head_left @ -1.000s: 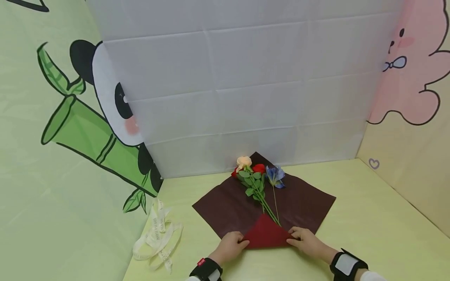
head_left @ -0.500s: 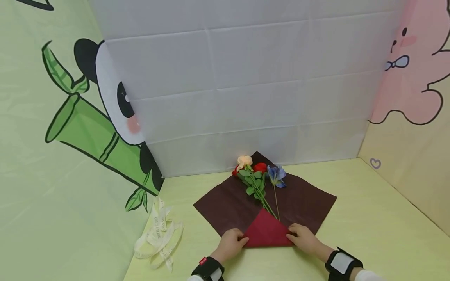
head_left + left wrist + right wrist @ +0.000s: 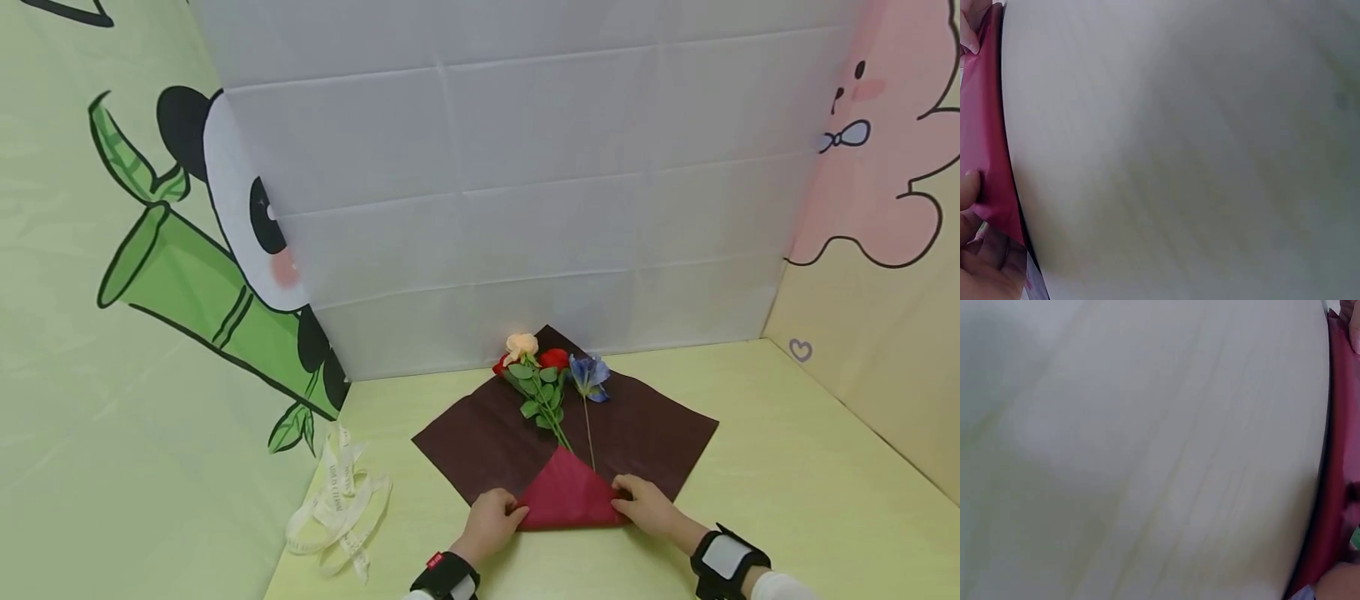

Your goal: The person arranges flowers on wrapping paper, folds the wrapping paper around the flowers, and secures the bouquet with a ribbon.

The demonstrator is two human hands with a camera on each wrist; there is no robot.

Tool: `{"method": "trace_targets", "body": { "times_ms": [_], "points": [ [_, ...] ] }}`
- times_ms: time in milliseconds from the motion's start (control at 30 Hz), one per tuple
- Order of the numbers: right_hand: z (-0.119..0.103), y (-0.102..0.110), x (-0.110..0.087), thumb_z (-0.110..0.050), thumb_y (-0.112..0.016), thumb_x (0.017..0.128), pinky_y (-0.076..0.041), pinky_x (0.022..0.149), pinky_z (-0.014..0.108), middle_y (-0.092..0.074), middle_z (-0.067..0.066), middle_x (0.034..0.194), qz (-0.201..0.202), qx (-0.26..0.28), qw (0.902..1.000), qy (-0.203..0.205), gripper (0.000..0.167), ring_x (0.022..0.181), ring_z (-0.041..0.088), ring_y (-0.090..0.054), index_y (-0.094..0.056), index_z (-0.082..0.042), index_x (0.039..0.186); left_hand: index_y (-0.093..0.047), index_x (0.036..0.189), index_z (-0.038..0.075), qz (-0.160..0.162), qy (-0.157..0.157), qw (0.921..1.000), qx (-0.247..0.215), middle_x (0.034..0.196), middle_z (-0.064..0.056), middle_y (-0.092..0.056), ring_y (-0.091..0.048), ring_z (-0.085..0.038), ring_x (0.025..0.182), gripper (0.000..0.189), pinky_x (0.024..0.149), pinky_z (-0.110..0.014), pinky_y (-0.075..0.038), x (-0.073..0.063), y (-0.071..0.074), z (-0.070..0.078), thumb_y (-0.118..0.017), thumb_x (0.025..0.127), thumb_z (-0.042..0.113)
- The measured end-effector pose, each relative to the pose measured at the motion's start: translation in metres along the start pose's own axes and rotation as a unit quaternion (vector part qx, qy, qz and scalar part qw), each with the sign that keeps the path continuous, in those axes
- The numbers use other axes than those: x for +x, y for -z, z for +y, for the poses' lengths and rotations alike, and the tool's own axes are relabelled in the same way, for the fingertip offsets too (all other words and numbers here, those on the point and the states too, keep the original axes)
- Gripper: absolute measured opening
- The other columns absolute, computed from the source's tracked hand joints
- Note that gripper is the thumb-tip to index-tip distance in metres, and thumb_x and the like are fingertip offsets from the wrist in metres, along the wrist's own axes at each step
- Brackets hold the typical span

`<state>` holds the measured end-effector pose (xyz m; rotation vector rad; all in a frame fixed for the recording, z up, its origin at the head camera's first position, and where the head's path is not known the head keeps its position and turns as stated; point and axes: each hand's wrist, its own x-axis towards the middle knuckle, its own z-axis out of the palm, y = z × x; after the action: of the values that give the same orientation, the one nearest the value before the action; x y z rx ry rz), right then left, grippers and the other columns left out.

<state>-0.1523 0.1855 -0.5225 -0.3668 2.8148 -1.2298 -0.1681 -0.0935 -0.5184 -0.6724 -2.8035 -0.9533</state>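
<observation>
A sheet of dark brown wrapping paper lies as a diamond on the table, its near corner folded up into a red triangular flap. My left hand pinches the left end of the fold, thumb on top; the left wrist view shows this thumb pressed on the red side. At the right end, my right hand pinches the fold likewise. On the paper lie a peach rose, red roses and a blue flower. The flap hides their lower stem ends.
A loose pile of cream printed ribbon lies on the table's left side. The pale yellow table meets a white cloth backdrop behind the paper. Printed side walls stand left and right.
The flap has been folded slightly further up and lies flatter, covering more of the stems. My right hand has shifted a little upward; both hands have kept their pinch on the paper.
</observation>
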Motion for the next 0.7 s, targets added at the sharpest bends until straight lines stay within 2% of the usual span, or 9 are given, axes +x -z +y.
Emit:
{"method": "trace_targets", "body": {
  "times_ms": [100, 200, 267, 333, 467, 533, 567, 700],
  "points": [
    [-0.002, -0.004, 0.003, -0.004, -0.063, 0.082, -0.041, 0.075, 0.031, -0.061, 0.010, 0.097, 0.012, -0.011, 0.9999, 0.002, 0.010, 0.090, 0.023, -0.052, -0.055, -0.008, 0.079, -0.051, 0.055, 0.010, 0.005, -0.002, 1.0000, 0.002, 0.059, 0.012, -0.036, -0.030, 0.001, 0.054, 0.036, 0.051, -0.017, -0.027, 0.000, -0.001, 0.000, -0.071, 0.083, 0.020],
    [0.000, -0.007, 0.006, -0.004, -0.058, 0.083, -0.039, 0.083, 0.038, -0.059, 0.019, 0.121, -0.017, 0.011, 0.9998, 0.000, 0.008, 0.108, 0.033, -0.047, -0.052, -0.007, 0.079, -0.054, 0.056, 0.010, 0.012, -0.008, 0.9999, 0.005, 0.059, 0.011, -0.039, -0.031, 0.001, 0.054, 0.033, 0.051, -0.017, -0.029, -0.001, -0.002, -0.001, -0.072, 0.083, 0.020],
    [0.002, -0.007, 0.007, -0.005, -0.055, 0.084, -0.037, 0.083, 0.039, -0.055, 0.021, 0.125, -0.044, 0.029, 0.9986, -0.006, 0.003, 0.110, 0.034, -0.043, -0.053, -0.004, 0.082, -0.055, 0.058, 0.010, 0.015, -0.012, 0.9998, 0.006, 0.059, 0.011, -0.041, -0.032, 0.001, 0.054, 0.032, 0.051, -0.017, -0.029, -0.001, -0.003, -0.001, -0.072, 0.082, 0.020],
    [0.004, -0.005, 0.006, -0.007, -0.054, 0.087, -0.038, 0.085, 0.042, -0.053, 0.023, 0.125, -0.059, 0.031, 0.9977, -0.009, 0.008, 0.113, 0.036, -0.042, -0.056, 0.000, 0.090, -0.056, 0.058, 0.010, 0.015, -0.014, 0.9998, 0.006, 0.059, 0.010, -0.041, -0.033, 0.001, 0.054, 0.031, 0.051, -0.017, -0.030, -0.001, -0.003, -0.001, -0.072, 0.082, 0.020],
    [0.007, -0.002, 0.005, -0.011, -0.055, 0.091, -0.041, 0.075, 0.033, -0.055, 0.010, 0.094, -0.040, 0.017, 0.9990, -0.013, 0.008, 0.092, 0.024, -0.050, -0.057, -0.003, 0.095, -0.053, 0.058, 0.010, 0.011, -0.006, 0.9999, 0.009, 0.058, 0.011, -0.039, -0.033, 0.000, 0.054, 0.032, 0.051, -0.018, -0.030, 0.000, -0.005, -0.002, -0.071, 0.083, 0.019],
    [0.008, -0.001, 0.005, -0.011, -0.057, 0.092, -0.037, 0.067, 0.027, -0.050, 0.003, 0.080, -0.023, 0.010, 0.9996, -0.016, 0.006, 0.079, 0.014, -0.048, -0.054, -0.008, 0.088, -0.052, 0.058, 0.011, 0.013, 0.000, 0.9999, 0.010, 0.058, 0.011, -0.039, -0.033, -0.001, 0.054, 0.033, 0.051, -0.018, -0.030, 0.001, -0.005, -0.003, -0.070, 0.084, 0.018],
    [0.009, -0.001, 0.005, -0.011, -0.058, 0.092, -0.033, 0.063, 0.025, -0.045, 0.001, 0.074, -0.017, 0.003, 0.9997, -0.015, 0.010, 0.072, 0.011, -0.043, -0.051, -0.010, 0.084, -0.051, 0.058, 0.011, 0.012, 0.006, 0.9998, 0.012, 0.058, 0.010, -0.038, -0.033, -0.001, 0.054, 0.033, 0.052, -0.018, -0.030, 0.001, -0.005, -0.003, -0.070, 0.085, 0.018],
    [0.011, -0.002, 0.005, -0.010, -0.061, 0.090, -0.031, 0.058, 0.022, -0.041, -0.004, 0.069, -0.005, -0.037, 0.9993, -0.007, 0.016, 0.064, 0.005, -0.039, -0.049, -0.013, 0.079, -0.049, 0.059, 0.011, 0.016, 0.007, 0.9993, 0.032, 0.060, 0.008, -0.039, -0.033, -0.004, 0.055, 0.033, 0.053, -0.020, -0.030, 0.003, -0.006, -0.002, -0.070, 0.084, 0.017]
  ]
}}
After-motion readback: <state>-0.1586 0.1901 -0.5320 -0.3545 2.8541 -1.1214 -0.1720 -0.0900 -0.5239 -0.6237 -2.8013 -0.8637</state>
